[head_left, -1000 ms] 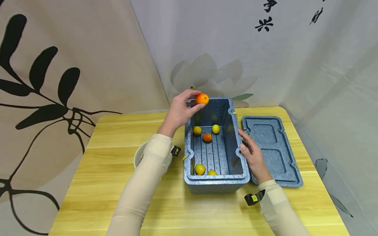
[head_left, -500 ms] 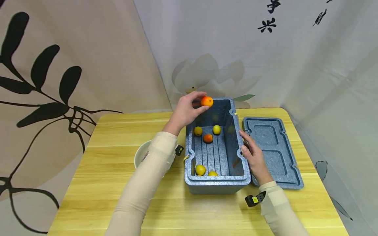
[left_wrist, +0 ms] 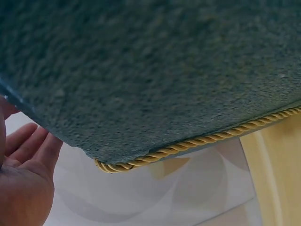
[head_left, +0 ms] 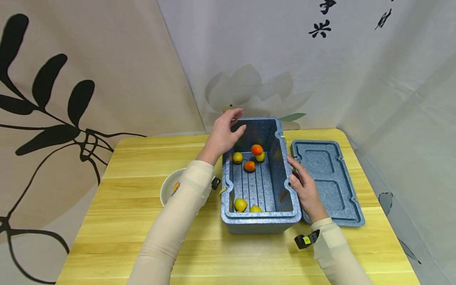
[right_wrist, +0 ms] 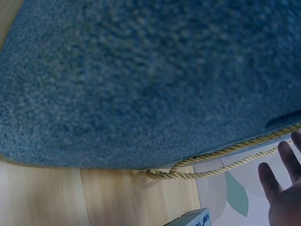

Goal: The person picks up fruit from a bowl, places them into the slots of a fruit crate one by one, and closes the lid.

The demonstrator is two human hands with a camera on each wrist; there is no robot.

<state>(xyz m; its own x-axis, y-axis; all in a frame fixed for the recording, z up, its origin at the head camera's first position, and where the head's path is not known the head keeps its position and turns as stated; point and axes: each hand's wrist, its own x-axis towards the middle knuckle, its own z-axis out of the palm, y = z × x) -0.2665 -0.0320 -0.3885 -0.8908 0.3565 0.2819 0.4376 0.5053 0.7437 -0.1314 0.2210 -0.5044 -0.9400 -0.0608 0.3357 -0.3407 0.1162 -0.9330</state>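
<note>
In the head view, my left hand (head_left: 224,132) hangs over the left rim of a blue-grey foam box (head_left: 261,223), thumb and fingers parted with nothing between them. An orange-red fruit (head_left: 256,149) is inside the box toward the far end, away from the hand, overlapping a yellow fruit (head_left: 261,157). A second orange-red fruit (head_left: 249,166) and several yellow ones lie on the ribbed floor. My right hand (head_left: 308,190) rests against the box's right rim, fingers extended along it. In the right wrist view, its loose fingers show beside a twisted yellow rope (right_wrist: 221,153).
The box's lid (head_left: 327,186), with two recessed panels, lies to the right on the wooden table (head_left: 135,206). A white bowl (head_left: 165,190) with something orange in it stands left of the box, partly hidden by my left sleeve. A printed cloth (head_left: 249,47) hangs behind.
My left hand has let go of the orange-red fruit, which has dropped into the box. The hand first moved slightly right over the box; the right hand has stayed at the rim.
</note>
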